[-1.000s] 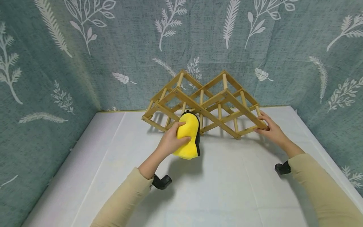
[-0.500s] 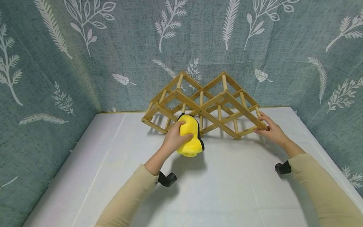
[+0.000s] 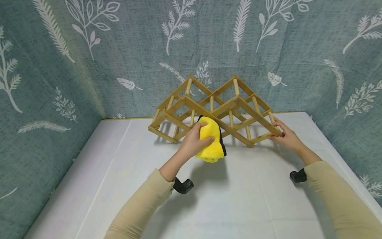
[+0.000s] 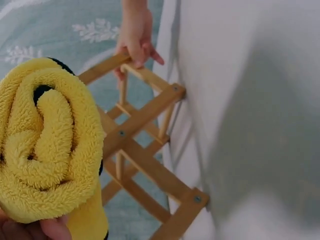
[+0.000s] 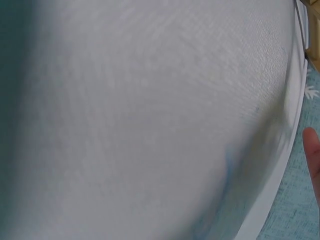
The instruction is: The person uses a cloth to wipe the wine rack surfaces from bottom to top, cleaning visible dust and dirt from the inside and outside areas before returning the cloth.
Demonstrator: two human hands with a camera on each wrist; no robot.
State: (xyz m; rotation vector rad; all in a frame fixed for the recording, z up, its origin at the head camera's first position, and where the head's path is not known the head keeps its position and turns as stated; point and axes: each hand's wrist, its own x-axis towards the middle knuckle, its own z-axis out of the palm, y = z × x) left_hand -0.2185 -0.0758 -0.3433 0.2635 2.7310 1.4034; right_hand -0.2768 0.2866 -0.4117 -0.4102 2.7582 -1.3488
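A rolled yellow towel (image 3: 210,151) with black edging is gripped by my left hand (image 3: 191,144), thumb on the near side, held up in front of a wooden folding wine rack (image 3: 199,108). The left wrist view shows the spiral end of the roll, with fingertips (image 4: 52,228) below it. My right hand (image 3: 287,139) holds the lower right end of the rack, fingers and thumb around the corner. In the right wrist view, only one finger (image 5: 312,157) and a sliver of wood show at the edge.
The rack stands on the white-covered table (image 3: 238,199) near its back edge, against green leaf-patterned cloth (image 3: 143,39) that hangs behind and on both sides. Black wrist cameras (image 3: 183,186) sit on both wrists. The rack's diamond openings show no contents.
My left hand has carried the towel to the right along the front of the rack, turning the roll's lower end slightly. My right hand and the rack have stayed in place.
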